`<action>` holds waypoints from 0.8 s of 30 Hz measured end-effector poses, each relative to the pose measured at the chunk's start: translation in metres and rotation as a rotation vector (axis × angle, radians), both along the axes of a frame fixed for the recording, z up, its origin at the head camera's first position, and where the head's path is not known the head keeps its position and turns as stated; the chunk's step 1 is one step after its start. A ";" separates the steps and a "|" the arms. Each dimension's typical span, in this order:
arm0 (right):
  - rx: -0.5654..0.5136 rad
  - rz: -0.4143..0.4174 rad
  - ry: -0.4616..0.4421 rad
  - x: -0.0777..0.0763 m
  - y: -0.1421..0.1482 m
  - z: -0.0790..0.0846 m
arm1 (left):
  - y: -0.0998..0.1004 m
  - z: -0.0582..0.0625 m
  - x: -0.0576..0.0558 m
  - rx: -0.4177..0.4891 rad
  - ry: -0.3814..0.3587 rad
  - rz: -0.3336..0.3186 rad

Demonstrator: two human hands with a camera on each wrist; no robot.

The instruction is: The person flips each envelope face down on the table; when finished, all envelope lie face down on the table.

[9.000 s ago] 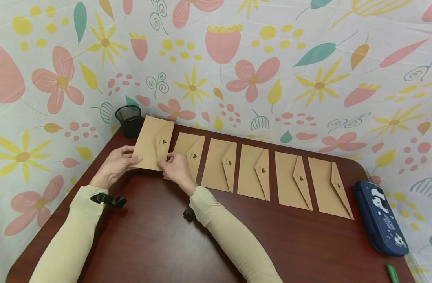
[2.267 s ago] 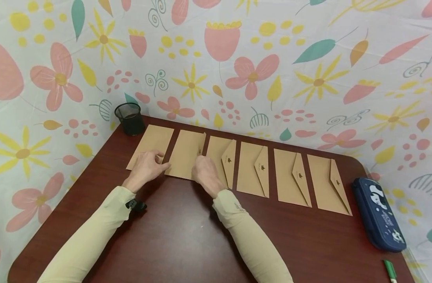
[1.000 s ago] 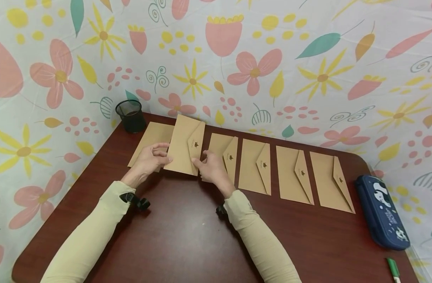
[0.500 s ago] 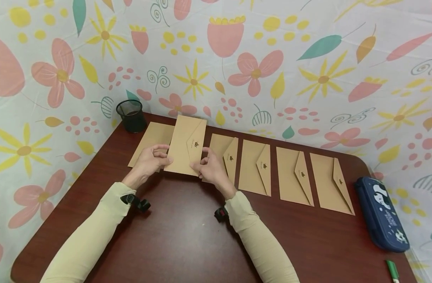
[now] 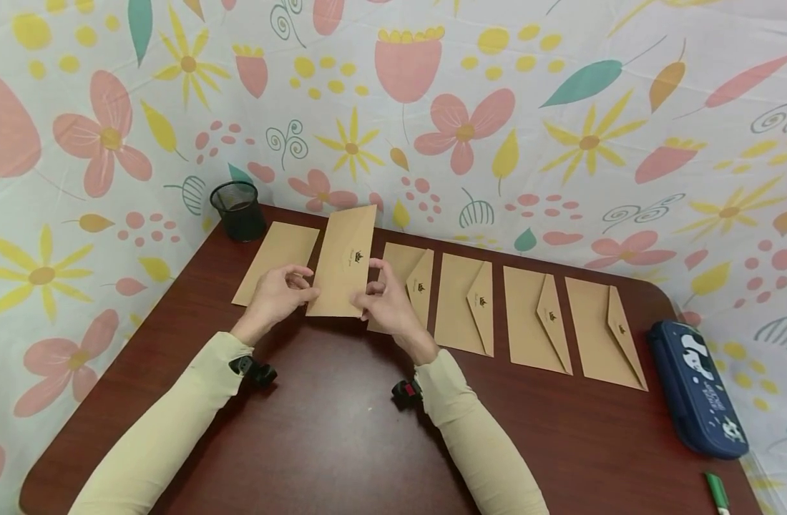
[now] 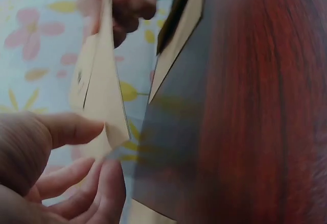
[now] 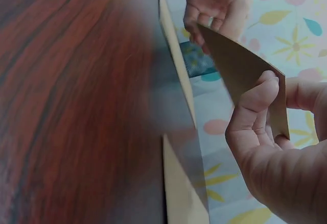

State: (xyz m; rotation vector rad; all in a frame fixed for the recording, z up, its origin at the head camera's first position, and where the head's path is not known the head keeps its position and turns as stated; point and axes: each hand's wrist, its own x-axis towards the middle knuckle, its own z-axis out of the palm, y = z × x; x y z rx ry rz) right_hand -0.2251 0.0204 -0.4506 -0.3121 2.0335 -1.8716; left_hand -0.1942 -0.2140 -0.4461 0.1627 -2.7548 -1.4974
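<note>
Backdrop: floral cloth (image 5: 393, 129), unchanged.

Table (image 5: 329, 443): same layout except at the left end of the envelope row.

Envelopes: nine seconds ago the leftmost envelope (image 5: 277, 250) was in both hands; now it lies flat, no flap or mark showing. The second, the held envelope (image 5: 338, 265), was flat about two seconds ago; now it's up off the table, tilted and slightly bowed, above its slot in the row. Its flap outline was plain half a second ago, hard to make out now, so can't tell how the flap sits. My read: work has shifted one envelope to the right, and this one isn't finished. Four envelopes (image 5: 454, 293) right of it lie flat, flaps showing, unmoved.

Pencil case (image 5: 699, 390): right end, untouched.

Hands: left hand (image 5: 274, 297) pinches the near left corner, thumb against fingers. Right hand (image 5: 390, 304) grips the right edge, fingers curled on it.

Mesh cup (image 5: 240, 214): back left corner, same spot.

Green marker (image 5: 717, 492): near right edge, same spot.

Crown mark (image 5: 358, 256): faces the head camera.
</note>
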 end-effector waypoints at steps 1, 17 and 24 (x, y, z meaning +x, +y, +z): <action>-0.012 -0.004 -0.006 0.001 -0.001 0.001 | 0.004 0.003 0.002 -0.044 0.044 -0.002; -0.096 0.108 0.028 0.014 -0.019 0.015 | 0.038 0.030 0.023 -0.162 0.199 -0.044; -0.082 0.176 0.080 0.019 -0.025 0.017 | 0.038 0.033 0.026 -0.099 0.231 -0.025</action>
